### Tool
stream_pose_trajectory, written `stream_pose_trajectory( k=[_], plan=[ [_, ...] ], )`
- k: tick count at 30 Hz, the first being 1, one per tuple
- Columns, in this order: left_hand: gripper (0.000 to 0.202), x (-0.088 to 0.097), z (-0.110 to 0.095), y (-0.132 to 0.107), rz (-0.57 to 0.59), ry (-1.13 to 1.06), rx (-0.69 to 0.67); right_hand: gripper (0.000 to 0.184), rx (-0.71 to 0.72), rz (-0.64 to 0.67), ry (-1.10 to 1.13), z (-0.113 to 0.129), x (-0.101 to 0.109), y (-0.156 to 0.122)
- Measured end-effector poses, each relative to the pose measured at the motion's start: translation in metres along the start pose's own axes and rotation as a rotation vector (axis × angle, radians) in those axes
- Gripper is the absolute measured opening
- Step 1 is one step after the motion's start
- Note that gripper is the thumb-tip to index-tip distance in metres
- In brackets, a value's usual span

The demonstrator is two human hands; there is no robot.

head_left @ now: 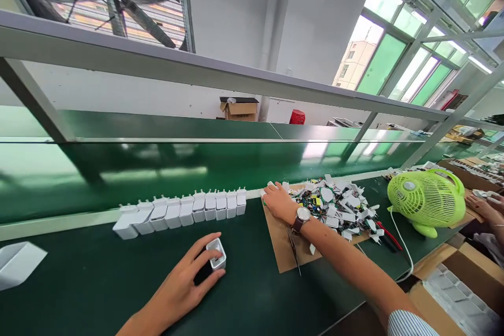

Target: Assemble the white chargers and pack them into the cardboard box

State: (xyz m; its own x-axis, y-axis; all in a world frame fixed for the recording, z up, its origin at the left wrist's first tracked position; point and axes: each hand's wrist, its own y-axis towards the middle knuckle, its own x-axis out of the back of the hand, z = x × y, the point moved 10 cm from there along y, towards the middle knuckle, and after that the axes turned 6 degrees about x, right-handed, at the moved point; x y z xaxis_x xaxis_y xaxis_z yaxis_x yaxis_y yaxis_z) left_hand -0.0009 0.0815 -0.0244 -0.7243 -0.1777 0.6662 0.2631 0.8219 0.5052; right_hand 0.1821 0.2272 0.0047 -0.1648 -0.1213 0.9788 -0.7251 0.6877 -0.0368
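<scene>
My left hand (185,278) is closed around a small white charger housing (217,255), its open end facing up, with the thumb and fingers at its sides. At the left edge of a heap of loose charger parts (334,205), my right hand (279,201) has its fingers bent over a small white plastic piece (270,185); the fingers partly hide it. White plastic pieces and circuit boards make up the heap, which lies on a brown cardboard sheet (284,254). Tweezers (293,249) lie on the sheet below my right wrist. Several white chargers (187,210) stand in a row, pins upward.
A white open box (20,263) sits at the far left. Right of the heap are red-handled pliers (389,236) and a green fan (427,197) with a white cord. A carton (433,304) stands lower right. Another person's hand (482,205) is beyond the fan.
</scene>
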Motion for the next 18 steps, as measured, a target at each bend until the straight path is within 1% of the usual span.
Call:
stream_pose_trajectory(
  k=[2,5,6,8,9,10,11,12,13,14,15,16,17,18],
  plan=[
    [0.016,0.003,0.000,-0.001,-0.009,0.005,0.003,0.020,-0.009,0.012,0.001,-0.002,0.001,0.008],
    [0.015,0.002,0.005,-0.003,-0.002,-0.004,0.020,0.024,-0.048,-0.018,0.007,-0.010,0.018,0.004],
    [0.016,0.000,0.007,-0.003,0.006,-0.007,0.032,0.027,-0.063,-0.039,0.012,-0.012,0.026,0.000],
    [0.016,-0.002,0.010,-0.003,0.014,-0.015,0.050,0.041,-0.081,-0.086,0.031,-0.013,0.042,-0.014],
    [0.016,-0.003,0.011,-0.004,0.018,-0.018,0.056,0.049,-0.086,-0.117,0.093,-0.011,0.049,-0.022],
    [0.016,-0.003,0.011,-0.003,0.027,-0.020,0.064,0.056,-0.083,-0.141,0.217,-0.007,0.052,-0.030],
    [0.016,-0.003,0.011,-0.003,0.035,-0.024,0.071,0.061,-0.071,-0.152,0.402,-0.002,0.051,-0.036],
    [0.016,-0.003,0.011,-0.003,0.045,-0.028,0.077,0.063,-0.051,-0.137,0.633,0.008,0.045,-0.042],
    [0.016,-0.003,0.011,-0.002,0.055,-0.034,0.084,0.064,-0.020,-0.091,0.881,0.022,0.036,-0.045],
    [0.016,-0.003,0.011,-0.002,0.059,-0.042,0.089,0.064,0.022,-0.015,1.102,0.040,0.025,-0.047],
    [0.017,-0.003,0.010,-0.002,0.061,-0.052,0.091,0.063,0.071,0.073,1.253,0.060,0.015,-0.048],
    [0.018,-0.002,0.010,-0.002,0.062,-0.064,0.092,0.062,0.119,0.148,1.332,0.079,0.008,-0.047],
    [0.020,-0.003,0.010,-0.002,0.066,-0.075,0.094,0.061,0.164,0.195,1.339,0.093,0.002,-0.044],
    [0.022,-0.003,0.010,-0.002,0.073,-0.084,0.100,0.059,0.213,0.215,1.291,0.105,-0.001,-0.040]
  ],
)
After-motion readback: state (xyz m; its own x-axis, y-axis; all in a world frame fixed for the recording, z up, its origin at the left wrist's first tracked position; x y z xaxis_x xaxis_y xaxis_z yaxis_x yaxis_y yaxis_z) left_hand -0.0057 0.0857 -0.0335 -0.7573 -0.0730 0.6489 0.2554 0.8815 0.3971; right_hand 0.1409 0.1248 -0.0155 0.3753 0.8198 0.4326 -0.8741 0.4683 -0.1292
